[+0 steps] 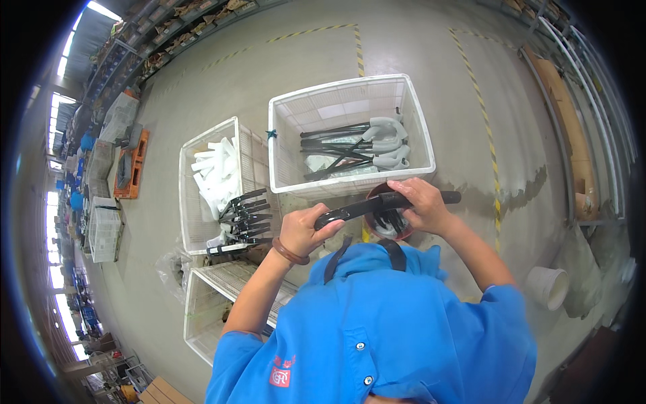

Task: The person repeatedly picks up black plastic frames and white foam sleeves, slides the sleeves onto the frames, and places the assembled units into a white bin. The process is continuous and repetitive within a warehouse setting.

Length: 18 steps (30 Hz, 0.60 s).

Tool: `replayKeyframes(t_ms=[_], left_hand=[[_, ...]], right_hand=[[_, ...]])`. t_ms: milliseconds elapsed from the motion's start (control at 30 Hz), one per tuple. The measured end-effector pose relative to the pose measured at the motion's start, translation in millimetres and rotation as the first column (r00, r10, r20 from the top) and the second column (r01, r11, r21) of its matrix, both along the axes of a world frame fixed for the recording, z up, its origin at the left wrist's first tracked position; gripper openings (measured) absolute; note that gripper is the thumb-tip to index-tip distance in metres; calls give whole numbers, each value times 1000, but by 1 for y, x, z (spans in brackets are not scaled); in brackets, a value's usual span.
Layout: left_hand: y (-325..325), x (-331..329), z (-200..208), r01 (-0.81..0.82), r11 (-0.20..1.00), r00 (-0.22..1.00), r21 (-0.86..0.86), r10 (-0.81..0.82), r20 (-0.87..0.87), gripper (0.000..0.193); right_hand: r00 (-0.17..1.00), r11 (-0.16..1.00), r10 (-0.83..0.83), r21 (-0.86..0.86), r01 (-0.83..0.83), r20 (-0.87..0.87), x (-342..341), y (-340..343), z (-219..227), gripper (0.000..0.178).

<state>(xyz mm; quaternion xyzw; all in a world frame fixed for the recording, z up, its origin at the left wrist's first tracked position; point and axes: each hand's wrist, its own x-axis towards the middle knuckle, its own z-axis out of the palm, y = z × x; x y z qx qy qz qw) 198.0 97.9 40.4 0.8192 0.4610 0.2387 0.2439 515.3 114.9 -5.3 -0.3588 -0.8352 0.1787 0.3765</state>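
Observation:
A glossy black curved tube, like a handle with a thicker grip end, spans between my two hands in front of my chest; I point at its middle [365, 207]. My left hand [301, 230] is wrapped round its left end, the thumb lying along it. My right hand [425, 206] grips it farther right, and the tube's right end sticks out past that hand. Right below stands a reddish-brown bucket [408, 235], partly hidden by the tube and my right hand. Several black pieces [388, 221] lie inside it, with something whitish around them.
Ahead, a white plastic crate [350, 185] holds several black tubes with grey curved grips [387, 138]. To its left, another crate [185, 215] contains white tubes [217, 172] and black parts [243, 217]. A third crate [195, 313] is beside my left arm. A white bucket [548, 288] lies at right.

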Motion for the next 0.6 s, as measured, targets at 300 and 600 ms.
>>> replayKeyframes(t_ms=[300, 600], left_hand=[[-20, -12, 1, -26, 1000, 1000, -18, 26, 3, 38], [-34, -9, -2, 31, 991, 999, 127, -25, -45, 41]], right_hand=[[870, 810, 476, -449, -377, 127, 5, 33, 48, 52], [763, -122, 539, -929, -350, -358, -5, 47, 58, 41]])
